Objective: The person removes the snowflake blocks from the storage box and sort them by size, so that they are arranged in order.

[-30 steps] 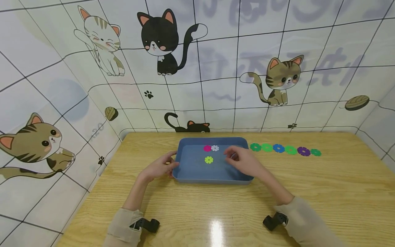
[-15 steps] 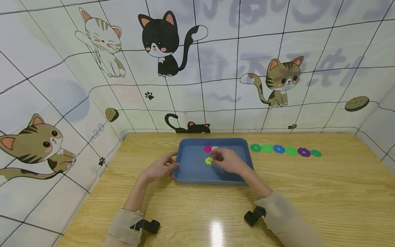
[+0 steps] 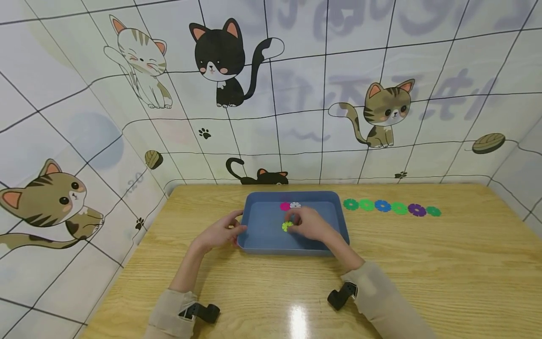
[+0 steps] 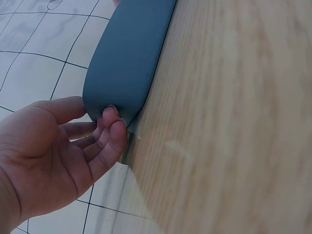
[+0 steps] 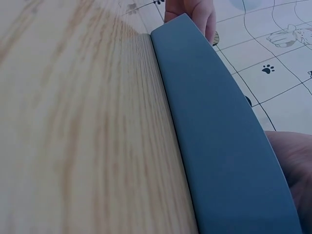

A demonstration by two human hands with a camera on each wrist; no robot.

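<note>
A blue-grey rectangular tray (image 3: 254, 221) lies on the table. My left hand (image 3: 220, 231) grips its left end, thumb over the rim and fingers against the outer wall, as the left wrist view shows. Inside the tray, my right hand (image 3: 311, 223) has thumb and fingertips on a yellow-green snowflake disc (image 3: 287, 227), apparently pinching it; the fingers cover part of the disc. Just beyond those fingers lie a pink snowflake disc (image 3: 285, 206) and a white snowflake disc (image 3: 295, 205), side by side. In the right wrist view the tray wall (image 5: 219, 126) hides most of the right hand.
To the right of the tray, several snowflake discs in green, blue and purple (image 3: 417, 210) form a row on the wooden table (image 3: 423, 263). A wall covering with cartoon cats (image 3: 220, 61) stands behind the table's back edge.
My right hand has moved left across the tray to the yellow-green disc, which has shifted slightly toward me. My left hand stays on the tray's end.
</note>
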